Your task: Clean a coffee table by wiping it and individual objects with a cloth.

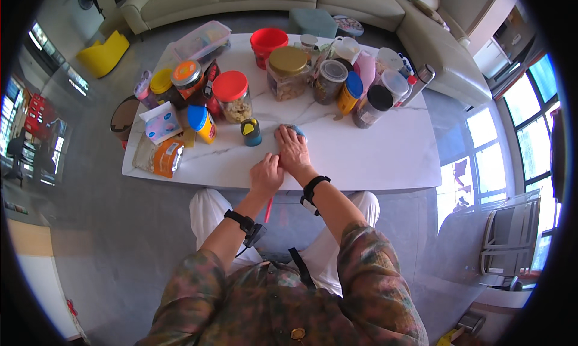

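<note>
My right hand (292, 148) lies over a bluish, round-ended object (296, 130) on the white tabletop, its fingers bent across it. Most of that object is hidden beneath the palm. Just left and nearer, my left hand (267, 174) is closed, close against the right hand. A thin red stick (268, 209) juts from under it past the table's front edge; its upper end is hidden. Left of my right fingers stands a small dark teal container with a yellow patch on top (251, 132).
Left on the table (373, 159) are a red-lidded jar (231, 90), a blue-capped yellow bottle (202, 124), a tissue pack (161, 123) and an orange-and-clear packet (167, 158). Farther back stand a gold-lidded jar (288, 75), a red bucket (268, 44) and, rightward, a black-lidded jar (374, 107).
</note>
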The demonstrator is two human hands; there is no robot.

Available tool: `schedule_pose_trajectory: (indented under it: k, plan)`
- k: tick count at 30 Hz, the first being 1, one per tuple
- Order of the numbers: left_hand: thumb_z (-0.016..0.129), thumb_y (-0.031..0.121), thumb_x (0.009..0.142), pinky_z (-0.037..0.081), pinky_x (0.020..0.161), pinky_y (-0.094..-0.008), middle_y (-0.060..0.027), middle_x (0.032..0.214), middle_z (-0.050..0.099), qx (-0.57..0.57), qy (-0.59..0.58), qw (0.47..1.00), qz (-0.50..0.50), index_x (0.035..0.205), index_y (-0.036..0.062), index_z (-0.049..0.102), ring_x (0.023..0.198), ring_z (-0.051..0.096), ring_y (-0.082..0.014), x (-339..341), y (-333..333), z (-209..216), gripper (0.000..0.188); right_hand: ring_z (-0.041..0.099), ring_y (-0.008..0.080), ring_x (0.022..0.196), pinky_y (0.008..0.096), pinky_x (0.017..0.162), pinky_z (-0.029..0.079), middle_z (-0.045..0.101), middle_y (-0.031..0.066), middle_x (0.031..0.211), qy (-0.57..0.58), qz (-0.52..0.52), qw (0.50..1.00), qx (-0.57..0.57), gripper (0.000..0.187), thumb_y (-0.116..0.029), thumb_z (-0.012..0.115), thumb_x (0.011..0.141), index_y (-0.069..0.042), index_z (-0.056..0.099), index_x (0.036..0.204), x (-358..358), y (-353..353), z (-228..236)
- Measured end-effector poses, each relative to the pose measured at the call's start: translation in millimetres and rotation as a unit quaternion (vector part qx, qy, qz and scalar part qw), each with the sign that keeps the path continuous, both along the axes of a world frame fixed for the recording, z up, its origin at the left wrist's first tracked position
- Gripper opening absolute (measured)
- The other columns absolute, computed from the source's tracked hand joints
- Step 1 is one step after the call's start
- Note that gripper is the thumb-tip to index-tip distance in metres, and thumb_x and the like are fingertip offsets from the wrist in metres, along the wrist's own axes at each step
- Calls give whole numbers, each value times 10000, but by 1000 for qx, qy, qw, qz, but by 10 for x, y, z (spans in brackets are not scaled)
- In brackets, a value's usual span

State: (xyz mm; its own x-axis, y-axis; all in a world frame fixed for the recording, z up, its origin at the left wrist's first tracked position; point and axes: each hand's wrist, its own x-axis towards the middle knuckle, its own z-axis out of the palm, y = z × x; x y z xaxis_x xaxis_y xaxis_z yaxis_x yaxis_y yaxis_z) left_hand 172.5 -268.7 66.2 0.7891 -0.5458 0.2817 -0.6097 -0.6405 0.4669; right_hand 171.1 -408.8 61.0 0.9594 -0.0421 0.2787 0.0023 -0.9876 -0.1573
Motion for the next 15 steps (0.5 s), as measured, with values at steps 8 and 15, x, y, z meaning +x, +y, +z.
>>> schedule_pose_trajectory:
  k: [8, 15]
  plan:
    - [672, 246, 836, 536, 804, -500, -163, 1037, 665, 50, 99, 994, 20, 1099, 65, 579, 934, 664, -385, -51, -38, 136, 333, 384, 254, 1393, 437, 1084, 343, 425, 95, 1517, -28, -6, 999, 44, 583, -239, 597, 836, -100, 504, 1394, -29, -37, -40]
    - [637, 135, 884, 578, 707, -436, -187, 877, 697, -71, 306, 949, 28, 1048, -19, 579, 804, 718, -320, -106, 243, 246, 232, 434, 280, 1351, 515, 996, 407, 427, 88, 1530, 22, 44, 998, 39, 644, -21, 614, 733, -167, 573, 1359, -65, -253, 99]
